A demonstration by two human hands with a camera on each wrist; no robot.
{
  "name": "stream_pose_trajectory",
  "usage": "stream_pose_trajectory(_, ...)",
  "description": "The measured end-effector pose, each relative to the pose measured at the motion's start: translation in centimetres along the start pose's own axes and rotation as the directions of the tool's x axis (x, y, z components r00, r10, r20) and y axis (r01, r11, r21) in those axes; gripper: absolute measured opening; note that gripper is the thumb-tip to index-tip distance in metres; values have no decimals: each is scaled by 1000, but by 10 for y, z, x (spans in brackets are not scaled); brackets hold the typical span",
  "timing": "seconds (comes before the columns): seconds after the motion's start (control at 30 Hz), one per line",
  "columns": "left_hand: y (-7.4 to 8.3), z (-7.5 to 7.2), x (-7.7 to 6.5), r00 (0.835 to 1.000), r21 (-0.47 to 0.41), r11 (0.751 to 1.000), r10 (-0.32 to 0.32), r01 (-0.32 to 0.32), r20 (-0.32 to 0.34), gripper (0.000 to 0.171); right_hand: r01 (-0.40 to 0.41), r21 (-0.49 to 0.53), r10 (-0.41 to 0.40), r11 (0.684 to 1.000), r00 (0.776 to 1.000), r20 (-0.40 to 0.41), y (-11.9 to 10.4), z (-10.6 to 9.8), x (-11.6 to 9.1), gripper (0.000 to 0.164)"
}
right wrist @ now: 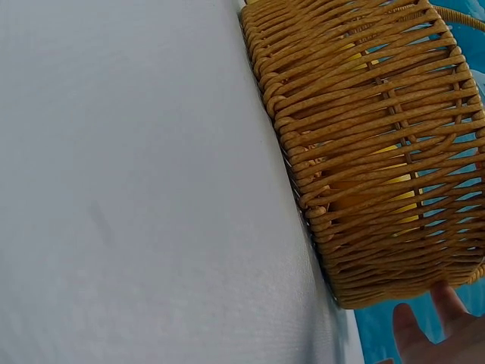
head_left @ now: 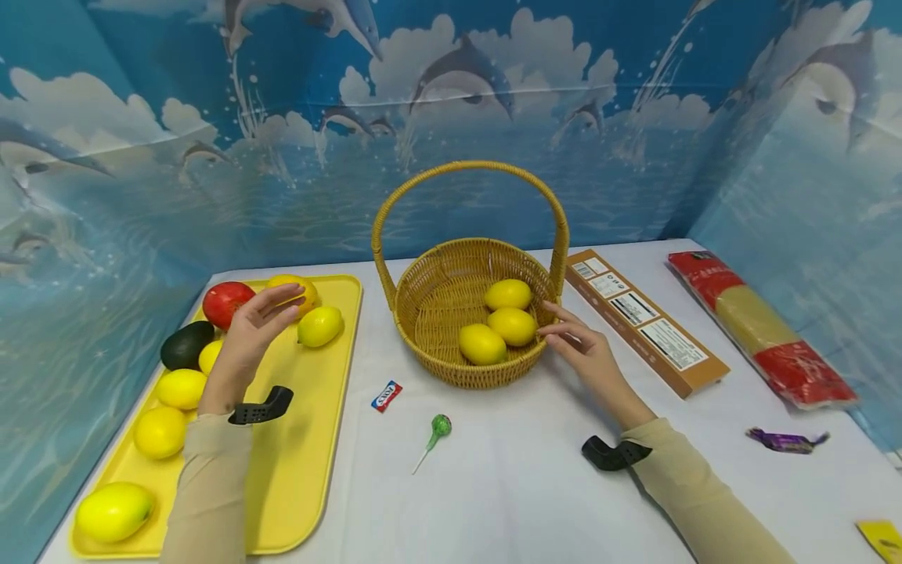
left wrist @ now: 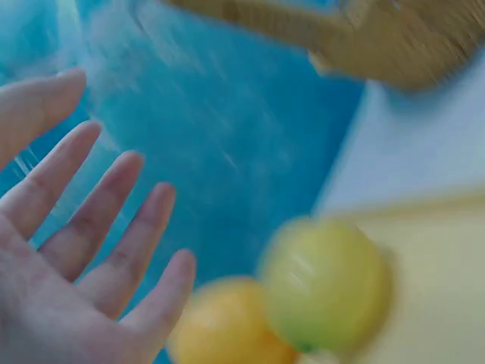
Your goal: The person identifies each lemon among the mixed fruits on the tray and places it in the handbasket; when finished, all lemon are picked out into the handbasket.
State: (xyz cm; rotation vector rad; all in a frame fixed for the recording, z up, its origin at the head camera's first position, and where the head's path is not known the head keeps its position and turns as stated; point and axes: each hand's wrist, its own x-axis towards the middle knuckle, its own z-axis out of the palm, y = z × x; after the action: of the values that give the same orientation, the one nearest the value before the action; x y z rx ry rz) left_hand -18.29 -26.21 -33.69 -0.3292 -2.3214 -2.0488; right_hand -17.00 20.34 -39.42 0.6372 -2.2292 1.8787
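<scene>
My left hand (head_left: 247, 337) is raised over the yellow tray (head_left: 299, 470), its fingers spread and the palm bare in the left wrist view. Close by are a yellow-green lemon (head_left: 320, 327) and an orange-yellow fruit (head_left: 303, 292). At the right rim of the wicker basket (head_left: 440, 362), my right hand (head_left: 585, 352) has its fingers extended, fingertips right at the weave. Three yellow lemons (head_left: 482, 345) lie together inside the basket, toward its right side. Only some of the right fingers (right wrist: 449, 305) show in the right wrist view.
A red fruit (head_left: 227, 304), an avocado (head_left: 186, 345) and several lemons (head_left: 160, 432) line the tray's left side. In front of the basket lie a small candy (head_left: 387, 396) and a green lollipop (head_left: 441, 426). Rightward are a brown box (head_left: 644, 321), a red package (head_left: 757, 325) and a purple-wrapped candy (head_left: 785, 441).
</scene>
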Motion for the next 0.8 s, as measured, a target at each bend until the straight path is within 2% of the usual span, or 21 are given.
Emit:
stream_pose_trajectory(0.07,-17,-6,2,998,-27,998,-54,53,-40,49,-3,9,3,1000,1000,-5,1,1,0,18)
stream_pose_trajectory(0.17,-36,-9,5,992,-12,995,-99,98,-74,53,-7,9,7,1000,1000,-10,1,3,-1,18)
stream_pose_trajectory(0.33,-55,-6,12,987,135,979,-143,151,-70,59,-3,-15,3,1000,1000,-6,1,2,-3,20)
stream_pose_trajectory(0.5,-63,1,18,972,260,939,-233,226,-2,67,7,-27,-7,1000,1000,0,1,1,-2,20)
stream_pose_trajectory(0.6,-65,7,22,962,278,926,-272,254,26,71,7,-28,-7,1000,1000,-7,0,0,-2,19)
stream_pose_trajectory(0.8,-65,14,21,969,325,917,-245,232,-1,74,5,-9,-6,1000,1000,-8,0,-1,0,19)
